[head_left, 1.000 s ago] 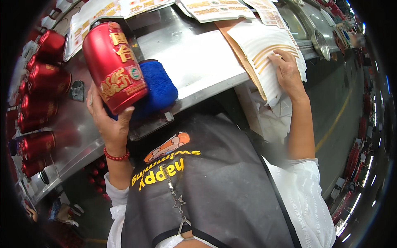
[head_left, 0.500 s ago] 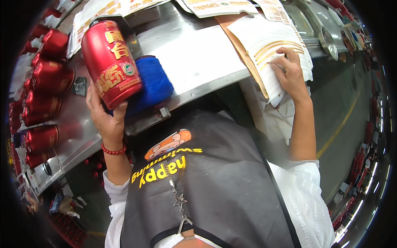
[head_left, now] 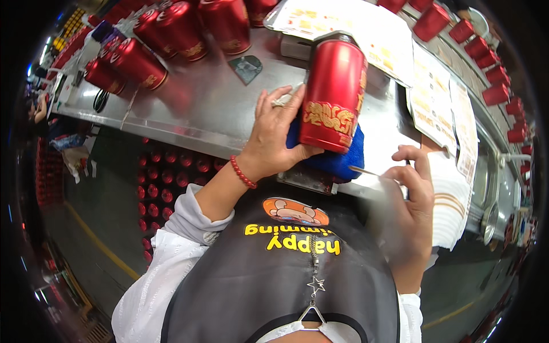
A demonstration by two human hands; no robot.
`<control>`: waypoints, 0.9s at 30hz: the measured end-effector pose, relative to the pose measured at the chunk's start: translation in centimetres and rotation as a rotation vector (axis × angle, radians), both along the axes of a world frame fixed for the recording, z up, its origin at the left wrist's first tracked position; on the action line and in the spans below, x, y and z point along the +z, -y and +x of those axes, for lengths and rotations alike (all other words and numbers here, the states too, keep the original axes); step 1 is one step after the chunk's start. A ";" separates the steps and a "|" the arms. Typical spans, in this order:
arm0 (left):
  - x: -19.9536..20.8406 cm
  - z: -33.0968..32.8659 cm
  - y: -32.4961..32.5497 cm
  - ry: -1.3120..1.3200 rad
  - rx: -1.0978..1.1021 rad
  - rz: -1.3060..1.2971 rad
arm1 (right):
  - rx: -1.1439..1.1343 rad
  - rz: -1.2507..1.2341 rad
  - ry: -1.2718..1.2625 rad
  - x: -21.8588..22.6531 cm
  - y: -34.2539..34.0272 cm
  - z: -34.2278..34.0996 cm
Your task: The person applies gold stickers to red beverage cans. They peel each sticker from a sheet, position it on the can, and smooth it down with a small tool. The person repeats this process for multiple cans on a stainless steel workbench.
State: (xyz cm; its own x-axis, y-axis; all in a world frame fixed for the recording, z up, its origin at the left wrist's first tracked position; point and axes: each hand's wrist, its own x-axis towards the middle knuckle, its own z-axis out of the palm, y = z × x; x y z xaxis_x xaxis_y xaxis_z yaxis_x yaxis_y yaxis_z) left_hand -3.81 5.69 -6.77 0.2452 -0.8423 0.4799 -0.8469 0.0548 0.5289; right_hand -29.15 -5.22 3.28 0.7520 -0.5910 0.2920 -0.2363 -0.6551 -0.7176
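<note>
A glossy red bottle (head_left: pixel 333 86) with gold relief decoration leans on a folded blue cloth (head_left: pixel 343 160), its dark end away from me. My left hand (head_left: pixel 274 128) is against the bottle's left side, thumb along its lower end and fingers beside it, steadying it. To the right of the bottle, my right hand (head_left: pixel 409 191) is partly smeared by motion, its fingers pinched round a thin pointed tool (head_left: pixel 362 170). The tool's tip points left, close to the blue cloth; its exact kind is not clear.
White sheets with gold stripes (head_left: pixel 449 211) are stacked at the right, beside printed sheets (head_left: pixel 434 103). More red bottles (head_left: pixel 226 26) stand at the far left on the metal table (head_left: pixel 189 114). A dark flat piece (head_left: pixel 246 68) lies between. Red-topped rows (head_left: pixel 166 194) sit below the table edge.
My right hand has come left from the striped sheets toward the bottle, the thin tool now visible. The bottle has turned, its large gold characters now facing right. My view has swung left.
</note>
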 end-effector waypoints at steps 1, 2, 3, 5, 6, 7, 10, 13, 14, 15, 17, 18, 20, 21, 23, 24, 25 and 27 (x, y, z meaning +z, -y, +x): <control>0.0 -0.1 0.0 -0.001 0.002 0.000 | 0.042 -0.014 0.006 0.3 -0.3 1.3; 0.1 -0.2 -0.1 -0.001 0.002 0.001 | 0.083 -0.027 0.013 0.7 -0.6 2.4; 0.3 -0.2 -0.1 -0.002 -0.007 0.004 | 0.078 -0.012 0.025 0.7 -0.9 3.2; 1.3 -0.2 -0.8 -0.085 -0.137 -0.067 | 0.117 -0.006 0.020 0.7 -0.7 4.1; 2.2 -0.3 -1.2 -0.125 -0.201 -0.103 | 0.138 -0.003 0.018 0.6 -0.5 4.6; 3.7 -1.1 -1.4 -0.283 -0.255 -0.160 | 0.155 0.001 0.003 0.5 -0.5 4.9; 4.1 -1.5 -1.3 -0.207 -0.243 -0.178 | 0.135 0.029 0.014 -0.3 -0.7 5.6; 3.7 -2.0 -1.6 -0.261 -0.100 -0.177 | 0.115 -0.041 -0.003 -1.1 -0.5 5.7; 3.5 -2.0 -1.7 -0.282 -0.069 -0.159 | 0.102 -0.059 -0.005 -1.4 -0.4 5.7; 3.4 -2.0 -1.5 -0.248 -0.045 -0.203 | 0.089 -0.077 -0.009 -1.8 -0.3 5.7; 3.1 -2.2 -1.6 -0.294 -0.012 -0.197 | 0.064 -0.079 -0.018 -2.4 -0.2 5.8; 3.1 -2.3 -1.5 -0.302 0.000 -0.203 | 0.051 -0.065 -0.020 -2.6 -0.1 5.7; 3.2 -2.5 -1.2 -0.310 0.021 -0.223 | 0.035 -0.051 -0.023 -2.7 -0.1 5.7; 3.2 -2.5 -1.1 -0.308 0.031 -0.234 | 0.033 -0.049 -0.023 -2.7 -0.1 5.7; 3.1 -2.4 -1.1 -0.311 0.037 -0.230 | 0.032 -0.051 -0.025 -2.7 0.0 5.8; 3.0 -2.3 -1.1 -0.312 0.040 -0.228 | 0.034 -0.054 -0.026 -2.7 0.0 5.9; 2.8 -2.2 -1.1 -0.310 0.045 -0.220 | 0.035 -0.058 -0.027 -2.8 0.0 5.9; 2.7 -2.1 -1.2 -0.309 0.043 -0.204 | 0.032 -0.066 -0.028 -2.7 0.0 6.0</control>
State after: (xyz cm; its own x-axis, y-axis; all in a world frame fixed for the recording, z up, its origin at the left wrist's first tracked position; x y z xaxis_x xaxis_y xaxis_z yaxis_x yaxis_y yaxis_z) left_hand -5.88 6.88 -4.09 0.4381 -0.7226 0.5347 -0.6531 0.1529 0.7417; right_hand -23.16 -5.26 0.56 0.7783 -0.5470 0.3083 -0.2339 -0.7083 -0.6660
